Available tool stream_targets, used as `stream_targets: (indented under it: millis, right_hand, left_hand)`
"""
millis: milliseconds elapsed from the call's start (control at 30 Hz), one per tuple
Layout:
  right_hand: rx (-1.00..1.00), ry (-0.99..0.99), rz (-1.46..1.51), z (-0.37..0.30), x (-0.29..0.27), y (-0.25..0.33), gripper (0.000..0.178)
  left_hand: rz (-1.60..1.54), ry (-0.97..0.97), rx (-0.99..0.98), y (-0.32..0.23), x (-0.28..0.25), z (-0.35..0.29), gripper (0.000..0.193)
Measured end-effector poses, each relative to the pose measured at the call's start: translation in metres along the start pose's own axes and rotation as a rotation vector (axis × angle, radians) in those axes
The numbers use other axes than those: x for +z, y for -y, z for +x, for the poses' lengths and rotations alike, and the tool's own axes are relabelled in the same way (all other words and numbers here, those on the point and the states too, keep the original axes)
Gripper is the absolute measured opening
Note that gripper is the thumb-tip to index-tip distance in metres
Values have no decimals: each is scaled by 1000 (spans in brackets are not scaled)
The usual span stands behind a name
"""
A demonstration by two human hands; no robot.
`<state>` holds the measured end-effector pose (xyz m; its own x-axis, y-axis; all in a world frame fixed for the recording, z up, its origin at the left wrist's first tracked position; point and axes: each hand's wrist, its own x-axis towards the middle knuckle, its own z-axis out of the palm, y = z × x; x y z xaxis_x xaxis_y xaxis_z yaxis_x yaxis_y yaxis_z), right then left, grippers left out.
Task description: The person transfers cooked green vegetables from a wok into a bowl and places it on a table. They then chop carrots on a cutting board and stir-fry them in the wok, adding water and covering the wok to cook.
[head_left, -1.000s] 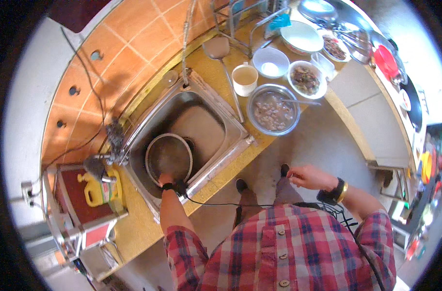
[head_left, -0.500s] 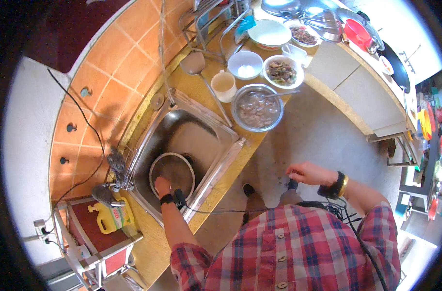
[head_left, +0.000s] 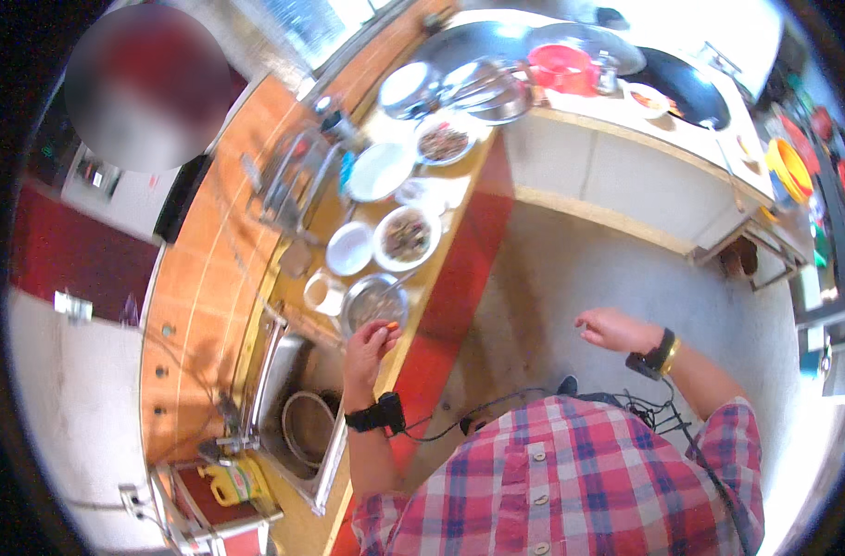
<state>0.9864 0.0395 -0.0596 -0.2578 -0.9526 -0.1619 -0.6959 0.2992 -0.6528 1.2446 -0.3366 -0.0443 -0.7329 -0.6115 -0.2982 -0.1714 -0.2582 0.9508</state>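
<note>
My left hand (head_left: 365,357) is raised over the front of the counter, its fingers pinched on a small orange piece (head_left: 392,326) whose kind is too small to tell. Just beyond it stands a metal bowl (head_left: 376,301) of pale food in liquid, with a utensil handle leaning on its rim. Over the floor, my right hand (head_left: 612,329) hangs in the air holding nothing, its fingers loosely stretched. Down to the left, a round pan or basin (head_left: 287,432) rests in the steel sink (head_left: 297,363).
Beyond the metal bowl stand a cream mug (head_left: 323,293), a white bowl (head_left: 350,247), a bowl of cooked food (head_left: 407,236) and a larger bowl (head_left: 381,170). A wok (head_left: 682,88) and red basin (head_left: 563,69) sit on the far counter. A yellow jug (head_left: 233,480) stands beside the sink.
My left hand has come up out of the sink to the counter near the metal bowl, now with an orange piece in its fingers. My view has swung toward the far counter.
</note>
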Motion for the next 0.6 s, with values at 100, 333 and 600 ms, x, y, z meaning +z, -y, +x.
stream_targets:
  millis: [100, 333, 600]
  right_hand:
    - [100, -144, -17, -66, -54, -60, 23]
    - [440, -425, 75, -189, -137, -166, 22]
    - [655, -657, 76, -237, -196, -269, 23]
  left_hand:
    - [-10, 180, -52, -18, 124, 63, 14]
    - [144, 607, 21, -57, 401, 187, 12]
    - [187, 829, 267, -121, 680, 321, 14]
